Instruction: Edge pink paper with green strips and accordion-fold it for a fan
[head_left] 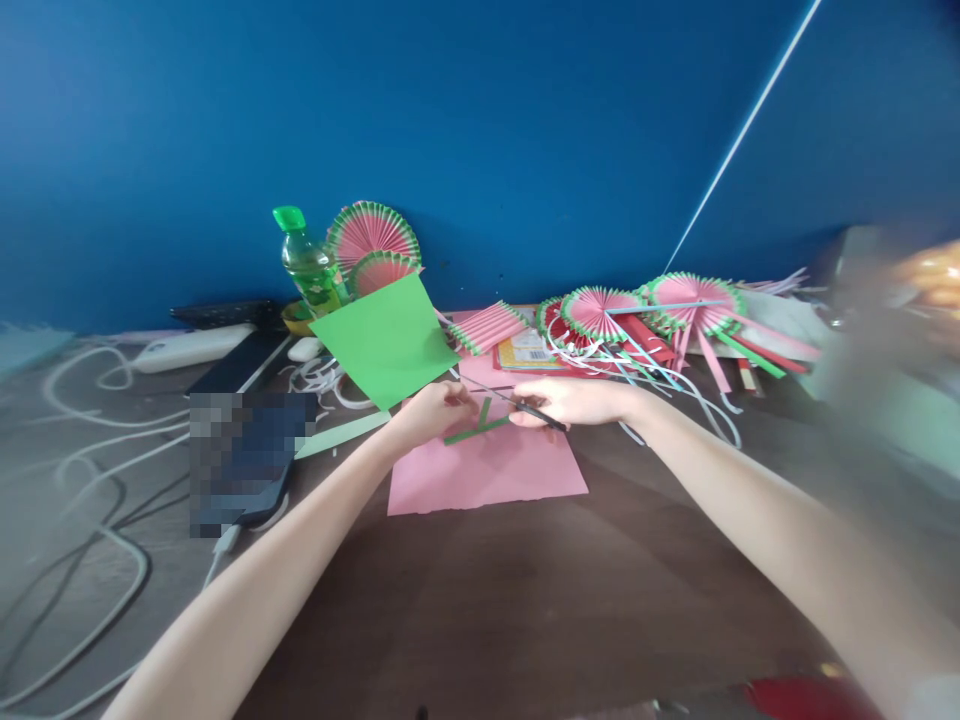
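Observation:
My right hand (559, 402) is closed around black-handled scissors (544, 414), whose blades point left toward my other hand. My left hand (436, 410) has its fingers pinched together at the lower right edge of a green sheet of paper (390, 340), which stands tilted up beyond it. The scissor tips come close to this edge; whether they touch the paper I cannot tell. Beneath both hands lies a pink sheet of paper (487, 470), with narrow green paper strips (480, 430) on top of it.
Behind are a green-capped bottle (309, 260), pleated pink paper fans (375, 240), a pleated pink strip (489, 327) and more fans with ribbons (694, 300). At left lie a phone (255, 455), white cables (139, 560) and a white power strip (193, 348). A blue wall (480, 130) bounds the back.

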